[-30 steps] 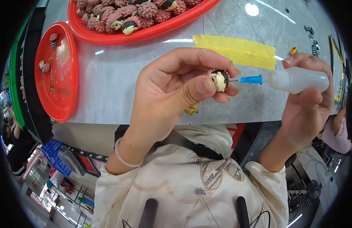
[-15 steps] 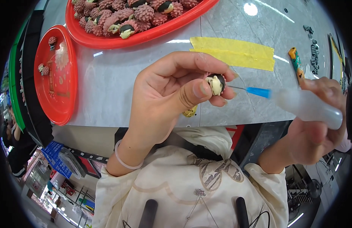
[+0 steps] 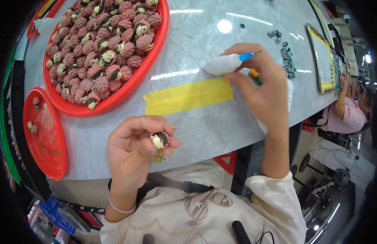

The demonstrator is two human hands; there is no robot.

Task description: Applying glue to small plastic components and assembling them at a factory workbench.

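My left hand (image 3: 129,148) pinches a small figurine (image 3: 159,140) between thumb and fingers, near the front edge of the grey table. The figurine has a cream face, dark hair and a pink textured body, partly covered by my fingers. Farther off to the right, my right hand (image 3: 266,79) has its thumb and index finger around a translucent white squeeze bottle (image 3: 221,65). A blue needle tip (image 3: 246,56) on the bottle points right, away from the figurine. The bottle lies low over the table; whether it touches the surface, I cannot tell.
A big red tray (image 3: 166,34) heaped with similar figurines stands at the far left, beside a smaller red tray (image 3: 60,166) holding a few. Yellow tape (image 3: 188,96) crosses the table. Dark small parts (image 3: 287,61), a utility knife (image 3: 254,75) and a clipboard (image 3: 320,59) lie right; a co-worker (image 3: 353,116) sits beyond.
The needle tip has left the figurine. My right hand has carried the bottle farther out over the table and turned it. The view has shifted, showing more of the big tray.
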